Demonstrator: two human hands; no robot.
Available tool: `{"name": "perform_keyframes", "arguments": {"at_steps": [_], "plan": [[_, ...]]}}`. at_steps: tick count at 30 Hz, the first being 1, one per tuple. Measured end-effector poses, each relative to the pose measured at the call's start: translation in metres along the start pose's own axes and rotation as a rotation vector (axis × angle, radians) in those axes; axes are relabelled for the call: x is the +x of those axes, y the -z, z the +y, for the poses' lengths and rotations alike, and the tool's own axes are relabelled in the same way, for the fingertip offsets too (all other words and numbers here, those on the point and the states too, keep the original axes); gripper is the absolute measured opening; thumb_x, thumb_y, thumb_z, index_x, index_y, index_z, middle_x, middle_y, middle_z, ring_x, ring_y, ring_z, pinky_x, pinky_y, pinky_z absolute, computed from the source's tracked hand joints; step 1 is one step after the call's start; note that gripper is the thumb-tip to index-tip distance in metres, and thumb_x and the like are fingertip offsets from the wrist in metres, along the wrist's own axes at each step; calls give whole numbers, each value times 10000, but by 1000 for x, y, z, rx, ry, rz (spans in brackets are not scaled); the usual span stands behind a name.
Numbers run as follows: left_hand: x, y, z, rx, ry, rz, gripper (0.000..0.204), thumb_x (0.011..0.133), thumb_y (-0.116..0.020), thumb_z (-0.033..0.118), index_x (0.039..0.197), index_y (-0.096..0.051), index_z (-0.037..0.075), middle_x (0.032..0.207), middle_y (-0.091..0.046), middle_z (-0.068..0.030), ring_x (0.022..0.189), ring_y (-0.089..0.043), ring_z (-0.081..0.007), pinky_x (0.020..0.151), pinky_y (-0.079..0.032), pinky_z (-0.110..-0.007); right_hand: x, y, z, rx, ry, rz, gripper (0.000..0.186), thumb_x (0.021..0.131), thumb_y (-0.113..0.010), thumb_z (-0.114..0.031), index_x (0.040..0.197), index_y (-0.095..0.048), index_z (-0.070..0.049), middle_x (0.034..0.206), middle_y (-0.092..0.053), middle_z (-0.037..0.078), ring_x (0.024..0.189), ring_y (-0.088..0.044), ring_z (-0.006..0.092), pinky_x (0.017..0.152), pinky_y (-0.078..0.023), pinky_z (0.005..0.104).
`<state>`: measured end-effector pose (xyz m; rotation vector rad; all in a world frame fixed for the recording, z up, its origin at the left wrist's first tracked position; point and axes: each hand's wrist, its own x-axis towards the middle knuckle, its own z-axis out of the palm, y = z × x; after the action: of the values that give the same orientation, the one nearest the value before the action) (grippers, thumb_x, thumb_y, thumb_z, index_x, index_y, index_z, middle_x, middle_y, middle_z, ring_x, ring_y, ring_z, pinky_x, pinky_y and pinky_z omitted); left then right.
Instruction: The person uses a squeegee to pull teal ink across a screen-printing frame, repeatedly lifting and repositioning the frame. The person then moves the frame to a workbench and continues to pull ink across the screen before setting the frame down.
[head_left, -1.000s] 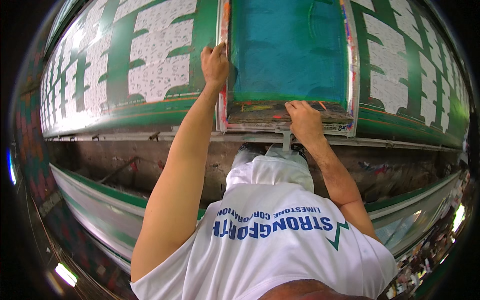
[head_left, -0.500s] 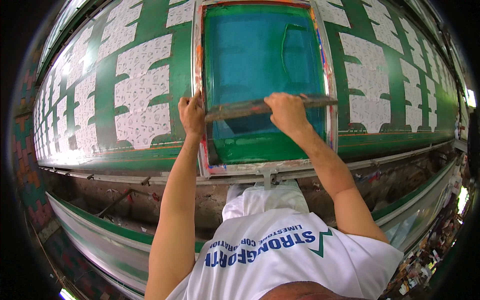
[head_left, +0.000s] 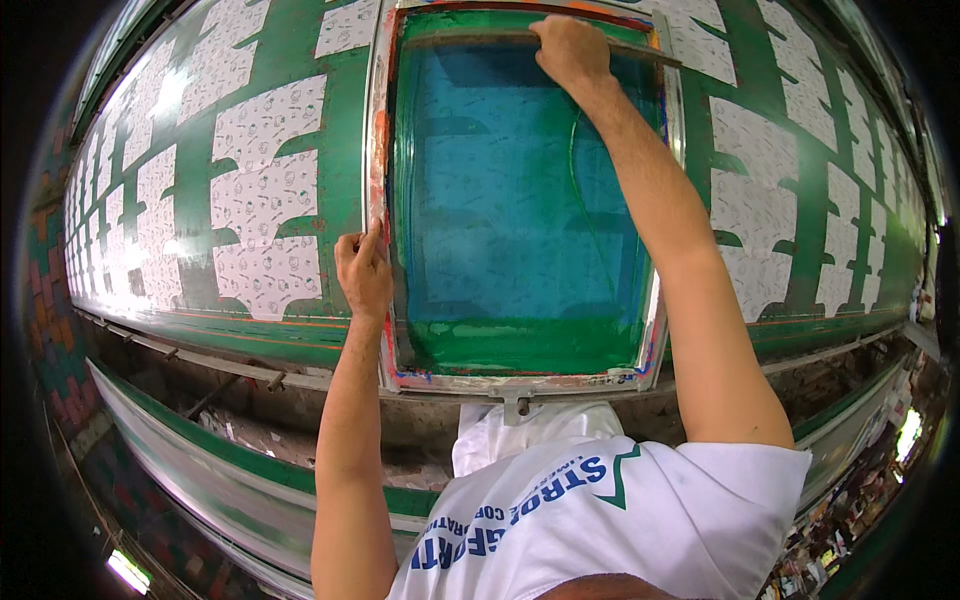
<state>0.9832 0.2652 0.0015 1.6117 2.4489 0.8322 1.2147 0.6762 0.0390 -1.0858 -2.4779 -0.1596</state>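
My right hand is closed around the top of a long wooden squeegee, which lies crosswise at the far end of a printing screen. Blue mesh fills the screen's middle, with green ink smeared along its near end and sides. A thin curved green line of ink runs down the mesh's right half. My left hand holds the left rail of the screen's metal frame, one finger lying along the rail and the others curled. The frame rests flat on a long green printing table.
White patterned fabric pieces lie in rows on the table left of the screen, and similar pieces lie on the right. A metal rail runs along the table's near edge. Behind me stands another green-edged table. Scraps litter the lower right.
My right hand has pushed the squeegee from the near part of the screen to its far end. My left hand stays on the left rail. The view has shifted slightly.
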Motion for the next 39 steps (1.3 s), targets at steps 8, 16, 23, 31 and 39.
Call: {"name": "perform_keyframes", "arguments": {"at_steps": [8, 16, 23, 31, 39], "plan": [[0, -1, -2, 19, -44, 33, 461, 945, -583, -90, 1309, -770, 124, 965, -588, -103, 932, -588, -275, 851, -504, -399, 34, -25, 24, -8, -155, -208, 224, 800, -726, -184, 990, -833, -134, 964, -788, 166, 947, -761, 378, 826, -614, 519], [3, 1, 2, 28, -32, -21, 439, 933, -618, -43, 1310, -766, 126, 1006, -576, -117, 1002, -572, -309, 917, -486, -424, -51, 55, -52, 26, -360, -291, 89, 818, -736, -113, 874, -796, -80, 845, -764, 152, 829, -768, 358, 712, -616, 493], [2, 0, -1, -2, -47, -12, 354, 981, -650, 59, 1303, -774, 137, 995, -577, -109, 995, -578, -300, 920, -484, -423, -177, 112, -132, -9, -453, -285, 43, 845, -714, -84, 847, -755, -68, 852, -721, 124, 828, -743, 323, 697, -607, 465], [3, -2, -12, -48, -76, -43, 487, 895, -623, 17, 1341, -761, 157, 1006, -582, -107, 1028, -574, -292, 969, -474, -430, -277, 158, -199, -13, -610, -315, 92, 860, -708, -57, 941, -751, -61, 958, -714, 103, 930, -727, 294, 736, -624, 445], [7, -16, -27, 0, -113, 23, 443, 918, -665, 94, 1335, -766, 206, 1001, -584, -102, 1006, -588, -290, 949, -487, -423, -324, 179, -228, -19, -684, -287, 240, 837, -749, -47, 1074, -779, -59, 1008, -728, 107, 984, -729, 284, 771, -633, 421]]}}
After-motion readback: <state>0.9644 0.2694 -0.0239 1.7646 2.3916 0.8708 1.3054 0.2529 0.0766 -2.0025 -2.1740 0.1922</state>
